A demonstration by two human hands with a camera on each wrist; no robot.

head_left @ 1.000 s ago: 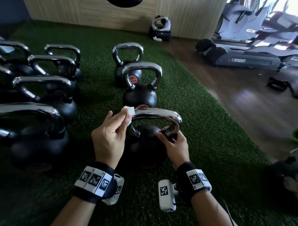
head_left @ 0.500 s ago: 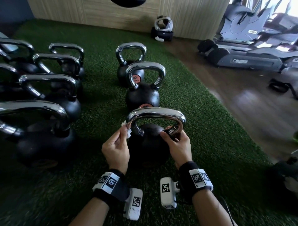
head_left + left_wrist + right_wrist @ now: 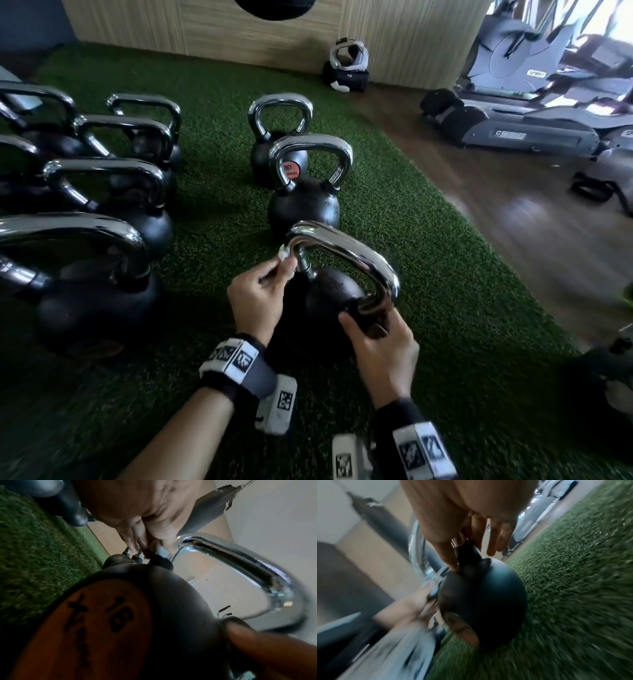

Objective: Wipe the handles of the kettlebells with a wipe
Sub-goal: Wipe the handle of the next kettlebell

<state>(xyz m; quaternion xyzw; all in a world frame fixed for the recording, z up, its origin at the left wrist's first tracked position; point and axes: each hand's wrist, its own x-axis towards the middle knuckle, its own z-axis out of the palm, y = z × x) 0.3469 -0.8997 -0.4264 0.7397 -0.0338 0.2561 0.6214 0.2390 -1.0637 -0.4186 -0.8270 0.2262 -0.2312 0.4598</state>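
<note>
A black kettlebell point(image 3: 329, 298) with a chrome handle point(image 3: 349, 253) stands on the green turf right in front of me; its orange label point(image 3: 96, 626) reads 16. My left hand point(image 3: 260, 291) pinches a small white wipe point(image 3: 285, 255) against the handle's left leg near the base. My right hand point(image 3: 376, 339) grips the right leg of the handle where it meets the ball point(image 3: 482, 599). The handle is turned at an angle, its right end nearer to me. In the left wrist view the wipe point(image 3: 160, 550) sits between my fingertips and the chrome.
Two more kettlebells point(image 3: 305, 192) point(image 3: 279, 137) stand in a row beyond this one. Several larger ones point(image 3: 96, 284) fill the left side of the turf. Wooden floor point(image 3: 513, 240) and exercise machines point(image 3: 534, 130) lie to the right; a bag point(image 3: 346, 73) sits by the wall.
My left hand slid the wipe from the handle's top left corner down its left leg. The kettlebell has rotated, so that its right end comes nearer to me. My right hand kept its grip.
</note>
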